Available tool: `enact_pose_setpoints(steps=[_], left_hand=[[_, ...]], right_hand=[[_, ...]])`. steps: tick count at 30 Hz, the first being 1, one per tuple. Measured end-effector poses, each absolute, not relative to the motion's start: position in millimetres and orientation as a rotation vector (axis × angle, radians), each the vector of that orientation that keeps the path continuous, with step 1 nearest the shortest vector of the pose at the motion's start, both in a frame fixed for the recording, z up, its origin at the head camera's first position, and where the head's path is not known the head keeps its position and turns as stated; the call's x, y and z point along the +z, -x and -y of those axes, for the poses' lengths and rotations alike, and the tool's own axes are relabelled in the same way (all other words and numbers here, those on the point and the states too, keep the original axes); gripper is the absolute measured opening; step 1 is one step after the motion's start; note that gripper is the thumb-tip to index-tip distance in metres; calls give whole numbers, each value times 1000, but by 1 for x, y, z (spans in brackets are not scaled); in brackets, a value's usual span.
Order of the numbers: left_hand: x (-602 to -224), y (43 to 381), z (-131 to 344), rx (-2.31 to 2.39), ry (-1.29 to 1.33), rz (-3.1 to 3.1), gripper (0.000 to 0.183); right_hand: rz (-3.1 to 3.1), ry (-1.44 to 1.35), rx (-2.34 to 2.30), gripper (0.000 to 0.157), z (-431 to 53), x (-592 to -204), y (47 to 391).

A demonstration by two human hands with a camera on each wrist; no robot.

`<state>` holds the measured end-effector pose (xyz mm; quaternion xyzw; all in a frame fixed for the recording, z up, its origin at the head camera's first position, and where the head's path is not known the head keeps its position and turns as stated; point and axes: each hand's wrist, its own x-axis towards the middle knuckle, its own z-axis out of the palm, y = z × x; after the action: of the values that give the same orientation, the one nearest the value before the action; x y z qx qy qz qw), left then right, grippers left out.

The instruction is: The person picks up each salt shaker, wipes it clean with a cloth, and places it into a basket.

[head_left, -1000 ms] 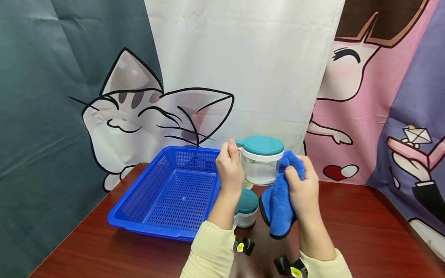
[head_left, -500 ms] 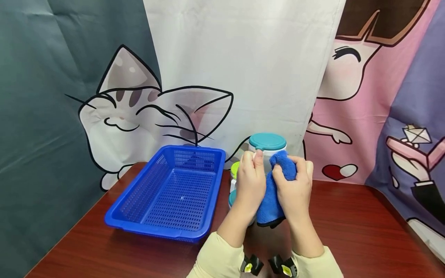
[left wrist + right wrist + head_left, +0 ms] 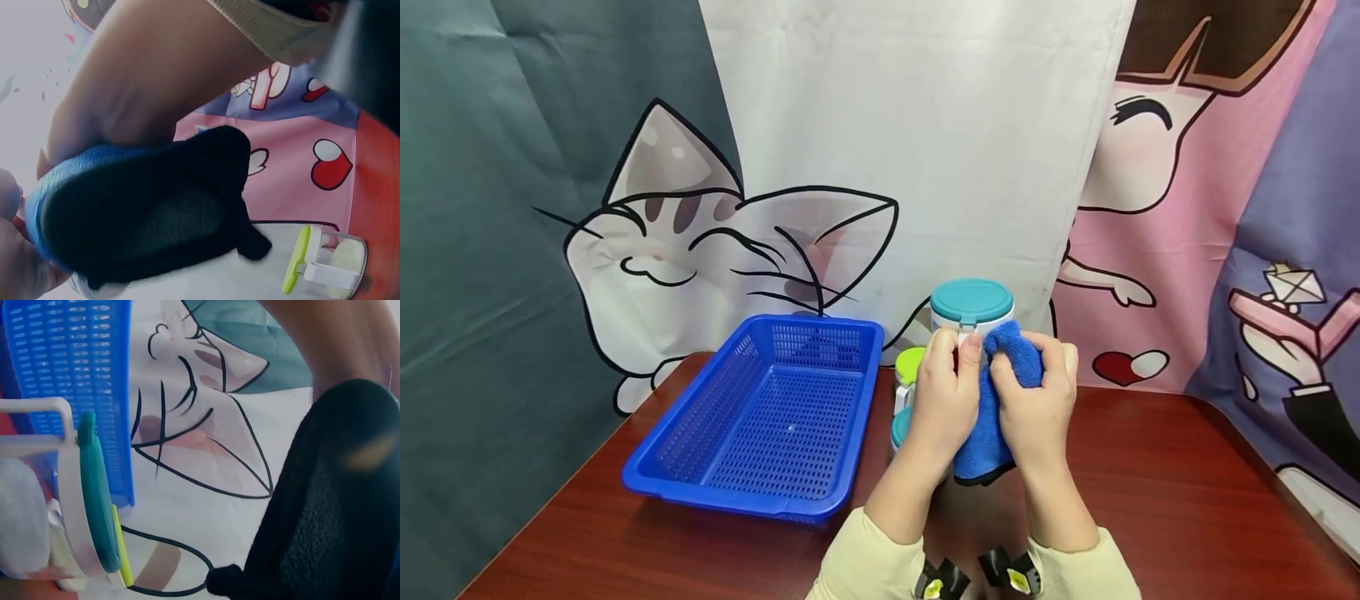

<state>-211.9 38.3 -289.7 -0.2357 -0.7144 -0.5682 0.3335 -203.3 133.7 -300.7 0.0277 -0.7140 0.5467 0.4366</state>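
A clear jar with a teal lid (image 3: 972, 300) is held up off the table. My left hand (image 3: 946, 398) grips it by the white handle, fingers curled round. In my right hand (image 3: 1039, 408) is a blue cloth (image 3: 981, 440) with a black edge, pinched by thumb and fingers and pressed at the jar's right side. The hands hide most of the jar's body. In the left wrist view the cloth, dark in shadow, hangs below the hands. Behind my left hand stand a jar with a lime-green lid (image 3: 909, 365) and another with a teal lid (image 3: 99, 500).
A blue perforated plastic basket (image 3: 842, 492) sits on the left of the reddish-brown table (image 3: 1180, 483). Behind the table hangs a cartoon curtain (image 3: 880, 125) with a cat and a figure. Both wrists carry small black straps.
The jar has turned so its handle now faces me, and my left hand has moved right, close against the right hand. The cloth stays at the jar's side.
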Motion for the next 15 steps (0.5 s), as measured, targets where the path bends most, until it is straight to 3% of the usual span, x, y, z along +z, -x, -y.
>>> enact_pose_setpoints(steps=[6,15], left_hand=[[-288,217,-31,-1525,615,1798,29],[-298,219,-8,-1751,458,1822,23]], right_hand=[[1783,-135,1303,22,-132,-300,204],[1861,-46,1521,24,-166,-298,213]])
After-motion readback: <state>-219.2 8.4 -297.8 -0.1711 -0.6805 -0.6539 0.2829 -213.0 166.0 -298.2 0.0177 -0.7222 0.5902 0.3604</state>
